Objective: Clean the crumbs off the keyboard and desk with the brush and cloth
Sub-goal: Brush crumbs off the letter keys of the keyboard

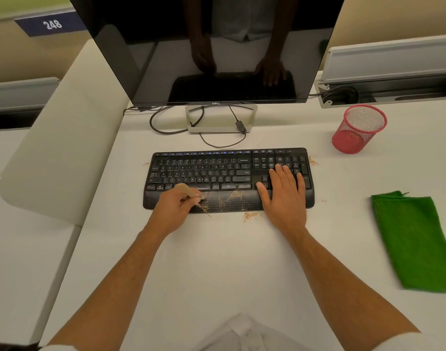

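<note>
Left hand (pixel 175 207) fingers curled in a closed grip, right hand (pixel 283 196) flat, fingers spread, both forearms extended

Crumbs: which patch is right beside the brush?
The crumbs on the palm rest, just right of the brush in the left hand. The desk patches lie off the keyboard.

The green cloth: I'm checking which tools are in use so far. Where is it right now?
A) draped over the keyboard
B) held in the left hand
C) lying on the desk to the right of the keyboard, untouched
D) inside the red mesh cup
C: the green cloth lies flat on the desk, to the right of the keyboard, with neither hand on it.
</note>
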`<action>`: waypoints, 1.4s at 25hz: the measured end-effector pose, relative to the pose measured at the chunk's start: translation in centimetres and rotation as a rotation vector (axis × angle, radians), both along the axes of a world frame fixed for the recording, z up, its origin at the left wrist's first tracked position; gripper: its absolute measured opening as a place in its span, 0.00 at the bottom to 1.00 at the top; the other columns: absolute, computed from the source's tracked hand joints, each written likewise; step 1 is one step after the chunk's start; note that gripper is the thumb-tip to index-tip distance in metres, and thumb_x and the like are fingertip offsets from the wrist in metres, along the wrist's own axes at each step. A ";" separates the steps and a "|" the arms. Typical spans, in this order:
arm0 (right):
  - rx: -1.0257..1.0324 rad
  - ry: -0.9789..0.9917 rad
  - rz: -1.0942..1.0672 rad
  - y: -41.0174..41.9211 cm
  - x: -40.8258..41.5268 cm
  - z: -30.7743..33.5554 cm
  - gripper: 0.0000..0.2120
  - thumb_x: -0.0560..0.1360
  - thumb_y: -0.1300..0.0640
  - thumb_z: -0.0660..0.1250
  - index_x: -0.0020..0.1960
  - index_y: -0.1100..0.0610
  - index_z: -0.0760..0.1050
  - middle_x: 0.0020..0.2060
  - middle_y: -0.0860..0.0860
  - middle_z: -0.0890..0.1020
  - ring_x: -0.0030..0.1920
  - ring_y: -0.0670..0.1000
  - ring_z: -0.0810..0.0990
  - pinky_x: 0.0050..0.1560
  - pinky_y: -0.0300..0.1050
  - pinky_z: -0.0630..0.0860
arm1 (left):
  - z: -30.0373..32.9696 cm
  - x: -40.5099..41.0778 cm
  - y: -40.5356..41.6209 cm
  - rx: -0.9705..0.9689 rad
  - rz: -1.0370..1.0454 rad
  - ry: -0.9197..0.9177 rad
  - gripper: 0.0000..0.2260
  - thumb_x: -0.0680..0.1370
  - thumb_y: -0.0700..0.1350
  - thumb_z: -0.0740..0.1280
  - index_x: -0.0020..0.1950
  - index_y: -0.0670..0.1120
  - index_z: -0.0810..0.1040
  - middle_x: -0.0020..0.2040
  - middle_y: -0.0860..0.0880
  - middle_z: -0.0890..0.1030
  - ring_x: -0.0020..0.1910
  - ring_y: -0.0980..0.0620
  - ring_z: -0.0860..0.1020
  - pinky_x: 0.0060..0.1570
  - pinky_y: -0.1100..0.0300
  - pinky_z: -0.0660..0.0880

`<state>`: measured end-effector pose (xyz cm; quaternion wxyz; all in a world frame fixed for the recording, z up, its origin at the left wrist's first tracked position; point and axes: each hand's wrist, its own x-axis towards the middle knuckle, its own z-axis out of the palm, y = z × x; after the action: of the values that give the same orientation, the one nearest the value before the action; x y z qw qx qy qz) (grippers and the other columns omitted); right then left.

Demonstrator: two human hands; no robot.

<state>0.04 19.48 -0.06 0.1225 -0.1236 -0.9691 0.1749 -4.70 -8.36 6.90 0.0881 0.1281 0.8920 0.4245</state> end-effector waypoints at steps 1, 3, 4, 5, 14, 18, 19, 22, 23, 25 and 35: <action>0.000 0.002 0.001 0.0 0.0 0.0 0.30 0.83 0.38 0.49 0.75 0.57 0.68 0.75 0.53 0.70 0.78 0.53 0.61 0.80 0.57 0.48 | 0.0 0.0 0.0 0.019 -0.002 -0.022 0.04 0.77 0.39 0.71 0.47 0.47 0.84 0.49 0.54 0.83 0.50 0.63 0.81 0.55 0.66 0.77; 0.002 0.010 0.000 0.0 0.0 0.0 0.30 0.83 0.38 0.49 0.74 0.57 0.68 0.74 0.54 0.70 0.78 0.53 0.61 0.80 0.57 0.48 | 0.1 -0.2 -0.4 0.044 0.077 0.024 0.03 0.77 0.43 0.72 0.47 0.46 0.85 0.50 0.54 0.84 0.50 0.60 0.81 0.53 0.68 0.77; 0.002 0.012 -0.001 0.0 0.0 0.0 0.30 0.83 0.38 0.49 0.74 0.57 0.68 0.74 0.54 0.70 0.78 0.54 0.61 0.79 0.57 0.49 | 0.2 -0.3 -0.8 0.043 0.152 0.072 0.05 0.77 0.45 0.72 0.48 0.46 0.85 0.49 0.55 0.83 0.49 0.60 0.81 0.51 0.71 0.76; 0.003 0.013 0.000 0.0 0.0 0.0 0.30 0.83 0.38 0.49 0.74 0.57 0.68 0.74 0.54 0.70 0.78 0.54 0.61 0.79 0.57 0.49 | 0.2 -0.4 -1.3 0.029 0.236 0.124 0.06 0.78 0.46 0.71 0.48 0.45 0.85 0.49 0.55 0.83 0.48 0.61 0.81 0.49 0.75 0.74; 0.008 0.007 -0.002 0.0 0.0 0.0 0.30 0.83 0.38 0.50 0.75 0.57 0.68 0.75 0.53 0.70 0.78 0.53 0.61 0.80 0.56 0.47 | -0.7 1.1 1.0 -0.083 0.159 0.241 0.04 0.79 0.37 0.68 0.47 0.40 0.83 0.42 0.54 0.80 0.43 0.53 0.79 0.49 0.63 0.76; 0.000 0.008 -0.003 0.0 0.0 0.1 0.31 0.83 0.38 0.48 0.75 0.56 0.68 0.75 0.53 0.70 0.78 0.53 0.61 0.80 0.55 0.47 | -0.8 1.8 3.4 -0.019 -0.026 0.046 0.05 0.78 0.40 0.69 0.49 0.44 0.85 0.47 0.58 0.81 0.48 0.62 0.80 0.51 0.70 0.75; -0.002 0.009 -0.002 -0.1 0.0 0.1 0.31 0.83 0.38 0.48 0.75 0.56 0.68 0.75 0.53 0.70 0.78 0.53 0.61 0.80 0.56 0.47 | -0.7 1.8 3.3 0.002 -0.020 0.028 0.04 0.78 0.41 0.70 0.49 0.44 0.85 0.48 0.57 0.82 0.49 0.63 0.80 0.51 0.71 0.75; -0.005 0.012 -0.002 -0.1 0.1 0.1 0.31 0.83 0.38 0.49 0.75 0.56 0.68 0.75 0.53 0.70 0.78 0.53 0.61 0.80 0.56 0.47 | 0.0 1.3 1.8 0.063 0.115 0.080 0.04 0.78 0.44 0.71 0.48 0.46 0.85 0.48 0.56 0.83 0.49 0.62 0.81 0.50 0.72 0.75; -0.003 0.014 -0.001 -0.1 0.1 0.1 0.30 0.83 0.38 0.49 0.75 0.57 0.68 0.74 0.53 0.70 0.78 0.53 0.61 0.80 0.56 0.47 | 0.4 1.0 1.1 0.043 0.194 0.112 0.03 0.78 0.45 0.71 0.47 0.47 0.84 0.46 0.57 0.82 0.47 0.62 0.80 0.47 0.73 0.74; -0.001 0.017 0.001 0.0 0.1 0.1 0.30 0.83 0.38 0.49 0.74 0.57 0.69 0.74 0.54 0.71 0.78 0.53 0.62 0.80 0.56 0.47 | 0.9 0.7 -0.1 -0.022 0.379 0.143 0.03 0.79 0.45 0.70 0.46 0.48 0.81 0.40 0.58 0.78 0.40 0.63 0.77 0.39 0.75 0.70; -0.002 0.010 0.001 0.0 0.0 0.0 0.29 0.83 0.39 0.51 0.75 0.57 0.68 0.74 0.53 0.70 0.78 0.53 0.61 0.80 0.57 0.48 | -0.7 0.3 1.7 0.388 0.882 -0.106 0.07 0.77 0.38 0.69 0.53 0.41 0.72 0.45 0.41 0.83 0.33 0.50 0.84 0.40 0.53 0.83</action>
<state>0.03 19.44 -0.09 0.1270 -0.1224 -0.9683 0.1766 -4.39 -6.65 6.22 -0.0803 -0.2699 0.7599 0.5859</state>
